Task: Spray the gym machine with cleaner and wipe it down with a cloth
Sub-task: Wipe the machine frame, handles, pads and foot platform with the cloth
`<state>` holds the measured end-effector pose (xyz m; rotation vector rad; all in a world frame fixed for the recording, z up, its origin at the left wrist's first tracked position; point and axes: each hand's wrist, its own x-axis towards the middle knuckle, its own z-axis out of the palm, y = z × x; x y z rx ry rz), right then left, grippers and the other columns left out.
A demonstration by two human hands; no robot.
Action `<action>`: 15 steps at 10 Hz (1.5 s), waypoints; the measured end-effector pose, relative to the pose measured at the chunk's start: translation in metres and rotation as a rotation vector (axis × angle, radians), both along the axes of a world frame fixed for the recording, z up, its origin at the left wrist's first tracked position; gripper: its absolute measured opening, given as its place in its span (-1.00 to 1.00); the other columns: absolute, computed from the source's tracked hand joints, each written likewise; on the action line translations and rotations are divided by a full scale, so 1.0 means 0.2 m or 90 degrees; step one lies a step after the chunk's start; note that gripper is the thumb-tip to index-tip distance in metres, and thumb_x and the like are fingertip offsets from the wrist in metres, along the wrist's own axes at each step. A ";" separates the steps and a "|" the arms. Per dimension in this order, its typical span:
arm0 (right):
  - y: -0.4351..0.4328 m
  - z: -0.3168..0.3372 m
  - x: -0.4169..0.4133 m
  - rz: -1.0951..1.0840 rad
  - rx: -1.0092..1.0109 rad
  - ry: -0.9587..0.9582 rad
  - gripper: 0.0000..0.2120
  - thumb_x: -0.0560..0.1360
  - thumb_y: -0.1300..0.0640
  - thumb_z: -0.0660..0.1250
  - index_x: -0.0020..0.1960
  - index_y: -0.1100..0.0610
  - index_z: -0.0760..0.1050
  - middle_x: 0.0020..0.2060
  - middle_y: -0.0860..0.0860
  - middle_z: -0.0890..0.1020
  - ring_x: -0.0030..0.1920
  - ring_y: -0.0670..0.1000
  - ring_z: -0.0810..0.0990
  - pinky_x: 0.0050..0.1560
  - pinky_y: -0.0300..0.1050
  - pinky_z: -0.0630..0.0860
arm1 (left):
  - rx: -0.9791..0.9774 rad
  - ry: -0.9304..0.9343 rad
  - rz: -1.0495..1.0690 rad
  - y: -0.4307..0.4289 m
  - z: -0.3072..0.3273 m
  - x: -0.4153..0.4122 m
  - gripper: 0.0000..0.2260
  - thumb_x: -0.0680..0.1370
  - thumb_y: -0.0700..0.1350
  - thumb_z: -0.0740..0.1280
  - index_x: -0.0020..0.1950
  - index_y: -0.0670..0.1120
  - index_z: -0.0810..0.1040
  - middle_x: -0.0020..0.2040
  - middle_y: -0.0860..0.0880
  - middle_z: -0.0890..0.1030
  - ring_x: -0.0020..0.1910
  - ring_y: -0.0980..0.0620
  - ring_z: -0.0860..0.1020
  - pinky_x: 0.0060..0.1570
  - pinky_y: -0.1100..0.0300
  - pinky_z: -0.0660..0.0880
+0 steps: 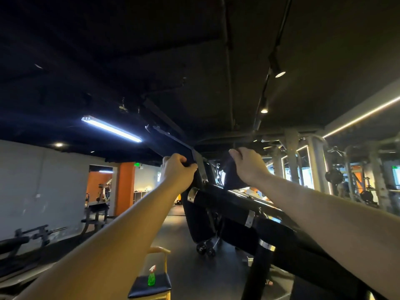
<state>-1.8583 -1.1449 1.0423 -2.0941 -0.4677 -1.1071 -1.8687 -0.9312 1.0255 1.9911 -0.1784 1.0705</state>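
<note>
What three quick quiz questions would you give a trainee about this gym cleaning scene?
1. True or false: the left hand holds the bottle.
2. What does the right hand hold? A) a cloth B) a dumbbell C) a phone
3. Fill in: the bottle stands on a ____.

Key
1. False: the left hand grips the machine.
2. A
3. chair
</note>
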 end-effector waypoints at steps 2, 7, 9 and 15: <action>-0.02 -0.13 0.24 0.074 -0.350 0.276 -0.51 0.74 -0.18 0.00 0.45 0.07 0.47 0.32 0.09 0.57 0.34 0.14 0.52 0.33 -0.04 0.40 | 0.094 -0.033 0.135 -0.06 0.05 0.01 -0.49 0.55 0.01 0.50 0.43 -0.06 0.41 0.39 -0.10 0.34 0.41 -0.12 0.29 0.37 0.00 0.37; 0.24 -0.08 0.45 0.220 -0.283 0.180 -0.92 0.66 0.12 0.22 0.11 0.06 0.47 -0.13 -0.03 0.58 -0.05 0.02 0.61 -0.01 -0.08 0.47 | 0.165 -0.069 0.223 0.04 0.08 0.10 -0.31 0.46 0.01 0.58 0.50 -0.04 0.34 0.39 0.00 0.29 0.42 -0.01 0.24 0.41 0.09 0.31; 0.36 0.02 0.52 0.229 -0.137 0.137 -0.68 0.68 0.06 0.12 0.34 0.13 0.48 0.24 0.12 0.60 0.27 0.22 0.58 0.22 0.01 0.49 | 0.102 -0.105 0.233 0.09 0.15 0.10 -0.53 0.47 -0.02 0.58 0.31 -0.05 0.52 0.21 0.04 0.44 0.27 -0.08 0.49 0.28 0.01 0.53; 0.76 0.62 0.49 0.398 -0.162 0.148 -0.56 0.73 -0.07 0.13 0.48 0.16 0.47 0.43 0.16 0.50 0.43 0.18 0.46 0.50 0.09 0.32 | 0.075 -0.055 0.231 0.27 0.19 0.14 -0.23 0.39 0.21 0.56 0.51 -0.02 0.41 0.44 0.02 0.33 0.44 -0.04 0.34 0.44 -0.08 0.40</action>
